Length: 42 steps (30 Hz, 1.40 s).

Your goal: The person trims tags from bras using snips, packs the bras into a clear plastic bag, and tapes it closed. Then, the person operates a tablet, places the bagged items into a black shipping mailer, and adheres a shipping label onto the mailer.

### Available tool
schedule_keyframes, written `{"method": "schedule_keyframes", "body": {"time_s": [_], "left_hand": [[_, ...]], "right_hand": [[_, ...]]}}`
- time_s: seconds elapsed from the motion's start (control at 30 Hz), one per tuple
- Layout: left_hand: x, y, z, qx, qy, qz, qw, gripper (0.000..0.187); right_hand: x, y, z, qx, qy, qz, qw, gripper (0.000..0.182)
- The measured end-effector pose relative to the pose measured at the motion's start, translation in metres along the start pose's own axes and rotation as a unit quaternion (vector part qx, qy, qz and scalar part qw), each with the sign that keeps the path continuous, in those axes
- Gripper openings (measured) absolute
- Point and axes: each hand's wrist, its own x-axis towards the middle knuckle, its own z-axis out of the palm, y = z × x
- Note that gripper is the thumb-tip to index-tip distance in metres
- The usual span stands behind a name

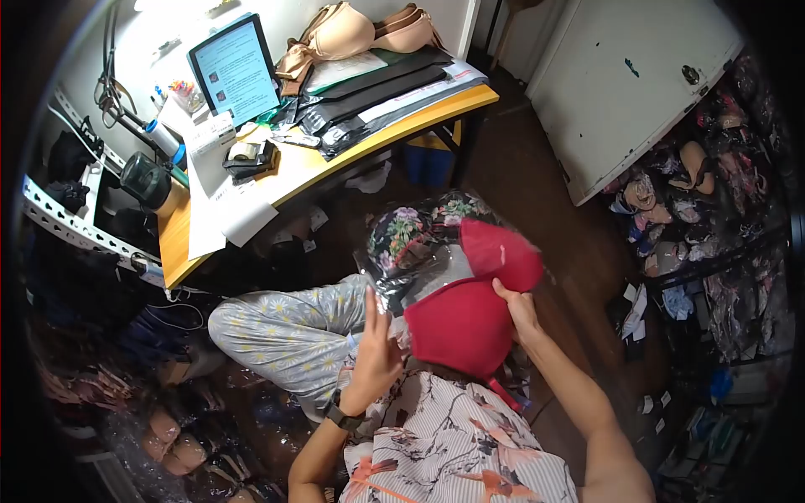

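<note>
A red bra point(465, 331) lies over my lap, its two cups spread and a strap hanging toward the lower right. My right hand point(518, 308) grips its right edge, with the thumb on top. At the bra's left side is my left hand point(377, 360), fingers raised beside clear plastic; the fingers are partly blurred, and whether they hold the plastic I cannot make out. Just beyond the red cups, a dark floral bra point(402, 239) in clear plastic rests near my knees.
A yellow-edged desk point(386, 130) holds a tablet point(236, 71), beige bras point(342, 32), dark plastic bags point(377, 92), a tape dispenser point(249, 157) and paper. Racks of packaged garments point(729, 184) stand at the right beside a white door point(625, 84). More packaged bras point(172, 444) lie at lower left.
</note>
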Motion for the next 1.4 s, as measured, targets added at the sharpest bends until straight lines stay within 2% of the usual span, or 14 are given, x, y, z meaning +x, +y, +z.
{"method": "schedule_keyframes", "body": {"time_s": [0.17, 0.23, 0.3, 0.43, 0.5, 0.67, 0.77, 0.93, 0.97, 1.03, 1.07, 1.1, 1.17, 1.4], "left_hand": [[-0.003, 0.017, 0.02, 0.012, 0.009, -0.048, 0.999, 0.089], [-0.005, 0.029, 0.027, 0.096, -0.001, 0.019, 0.995, 0.087], [-0.01, 0.035, 0.025, 0.139, -0.003, 0.05, 0.989, 0.085], [-0.028, 0.034, 0.021, 0.098, -0.027, -0.062, 0.993, 0.088], [-0.03, 0.012, 0.035, 0.152, 0.004, -0.03, 0.988, 0.089], [-0.022, 0.002, 0.042, 0.172, 0.057, -0.013, 0.983, 0.093], [-0.012, 0.016, 0.034, 0.104, 0.081, -0.038, 0.991, 0.093], [-0.014, 0.035, 0.04, 0.084, 0.092, -0.032, 0.992, 0.092], [-0.013, 0.033, 0.041, 0.085, 0.091, -0.028, 0.992, 0.092], [-0.009, 0.025, 0.044, 0.108, 0.068, -0.054, 0.99, 0.091], [-0.008, 0.022, 0.045, 0.12, 0.056, -0.069, 0.989, 0.091], [-0.006, 0.02, 0.044, 0.121, 0.058, -0.066, 0.989, 0.091], [-0.008, 0.016, 0.045, 0.151, 0.068, -0.026, 0.986, 0.09], [-0.034, 0.006, 0.029, 0.149, 0.027, -0.027, 0.988, 0.088]], "right_hand": [[0.004, -0.003, 0.015, -0.101, 0.121, 0.037, 0.987, 0.034], [0.006, -0.001, 0.037, -0.122, 0.162, 0.03, 0.979, 0.033], [0.014, 0.009, 0.064, 0.034, 0.146, -0.188, 0.971, 0.033], [0.011, 0.031, 0.112, 0.066, 0.143, -0.192, 0.969, 0.038], [0.013, 0.038, 0.127, -0.097, 0.187, -0.002, 0.977, 0.038], [0.024, 0.026, 0.104, 0.042, 0.027, 0.098, 0.994, 0.04], [0.012, 0.025, 0.094, -0.001, -0.011, -0.194, 0.981, 0.042], [0.029, 0.03, 0.085, -0.187, -0.05, -0.277, 0.941, 0.046], [0.051, 0.054, 0.086, -0.037, -0.102, -0.105, 0.988, 0.049], [0.097, 0.097, 0.091, 0.259, -0.196, 0.242, 0.914, 0.056], [0.11, 0.115, 0.091, 0.26, -0.198, 0.239, 0.914, 0.056], [0.119, 0.135, 0.088, 0.184, -0.324, 0.108, 0.922, 0.061], [0.117, 0.157, 0.087, 0.013, -0.535, -0.154, 0.831, 0.07], [0.072, 0.081, 0.135, 0.208, -0.257, 0.21, 0.92, 0.072]]}}
